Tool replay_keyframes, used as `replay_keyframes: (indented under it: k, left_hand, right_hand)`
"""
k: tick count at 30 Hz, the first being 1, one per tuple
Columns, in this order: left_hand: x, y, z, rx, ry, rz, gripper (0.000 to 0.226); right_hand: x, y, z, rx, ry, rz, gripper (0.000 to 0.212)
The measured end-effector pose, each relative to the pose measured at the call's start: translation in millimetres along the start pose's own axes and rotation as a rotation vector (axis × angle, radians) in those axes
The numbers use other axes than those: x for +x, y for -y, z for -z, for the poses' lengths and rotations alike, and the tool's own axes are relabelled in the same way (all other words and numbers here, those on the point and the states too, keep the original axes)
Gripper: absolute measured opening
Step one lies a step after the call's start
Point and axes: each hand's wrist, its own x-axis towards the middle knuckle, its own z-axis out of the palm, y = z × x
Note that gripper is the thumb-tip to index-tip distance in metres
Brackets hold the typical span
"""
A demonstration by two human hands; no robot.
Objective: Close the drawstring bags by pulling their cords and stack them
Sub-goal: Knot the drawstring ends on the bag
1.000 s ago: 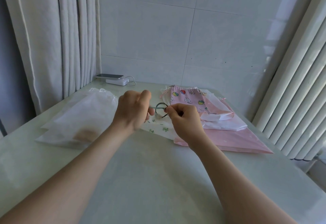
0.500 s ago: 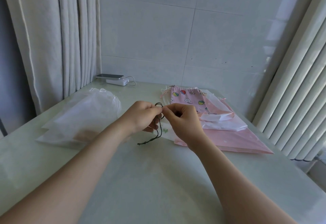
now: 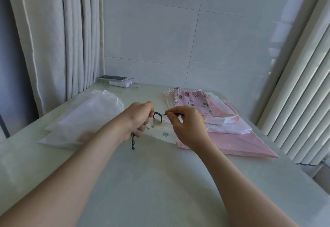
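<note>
A small white bag with green prints (image 3: pixel 161 133) lies flat on the table between my hands. Its dark green cord (image 3: pixel 157 115) is knotted into a loop above it. My left hand (image 3: pixel 138 117) grips one side of the cord, and a loose end hangs out below the fist. My right hand (image 3: pixel 185 122) pinches the other side of the cord. A pile of pink and white drawstring bags (image 3: pixel 221 125) lies to the right, topped by a pink cartoon-print bag (image 3: pixel 192 100). Translucent white bags (image 3: pixel 84 121) are piled on the left.
A phone (image 3: pixel 112 78) rests on a white power bank (image 3: pixel 120 83) at the table's back left corner, with a cable. A curtain (image 3: pixel 59 39) hangs on the left and a ribbed radiator (image 3: pixel 301 105) stands on the right. The pale table (image 3: pixel 151 182) runs toward me.
My hands have drawn slightly apart, pulling the cord's loose loop into a tight knot. The cord's free end now hangs below my left fist.
</note>
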Motion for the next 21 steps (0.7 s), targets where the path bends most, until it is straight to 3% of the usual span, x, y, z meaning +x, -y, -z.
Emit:
replay_keyframes:
  k: [3,9,16,21]
  left_hand:
    - [4,5,2,0.128,0.006,-0.039,0.026]
    - [11,12,3,0.144,0.038,-0.07,0.023]
    - [14,14,3,0.21,0.009,-0.077,0.025]
    - [10,13,0,0.205,-0.009,-0.192,0.024]
  right_hand:
    - [1,-2,-3,-0.028,-0.038,-0.037,0.016]
    - [3,-3,0,-0.052,-0.087,-0.115,0.02]
    - [1,-2,-1,-0.082,0.044,-0.122,0.04]
    - [-2,2,-3,-0.121,0.104,-0.065,0.031]
